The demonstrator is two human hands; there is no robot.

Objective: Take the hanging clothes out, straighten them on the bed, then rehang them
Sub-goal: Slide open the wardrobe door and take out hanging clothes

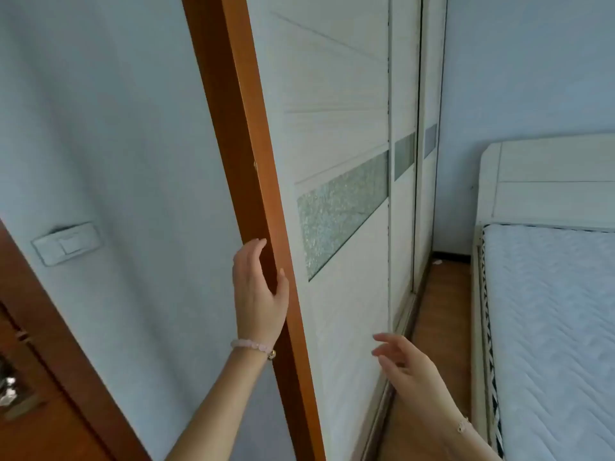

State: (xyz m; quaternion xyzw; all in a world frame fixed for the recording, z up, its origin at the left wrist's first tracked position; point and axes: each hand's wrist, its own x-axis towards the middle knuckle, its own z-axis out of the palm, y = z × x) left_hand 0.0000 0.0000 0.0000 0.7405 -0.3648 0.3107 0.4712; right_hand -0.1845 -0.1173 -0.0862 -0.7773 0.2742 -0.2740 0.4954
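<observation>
A white wardrobe with sliding doors (pixel 342 128) fills the middle of the view; its doors are closed and no clothes show. My left hand (pixel 258 294) rests on the orange wooden side edge (pixel 239 128) of the wardrobe, thumb on the front, fingers curled around the side. My right hand (pixel 406 364) hovers open, fingers spread, close to the lower part of the near sliding door, near its vertical edge. The bed (pixel 549 311) with a bare quilted white mattress lies at the right.
A light switch (pixel 66 242) sits on the blue wall at the left. A brown room door with a metal handle (pixel 13 390) is at the lower left. A narrow strip of wooden floor (pixel 442 327) runs between wardrobe and bed. A white headboard (pixel 549 181) stands behind the mattress.
</observation>
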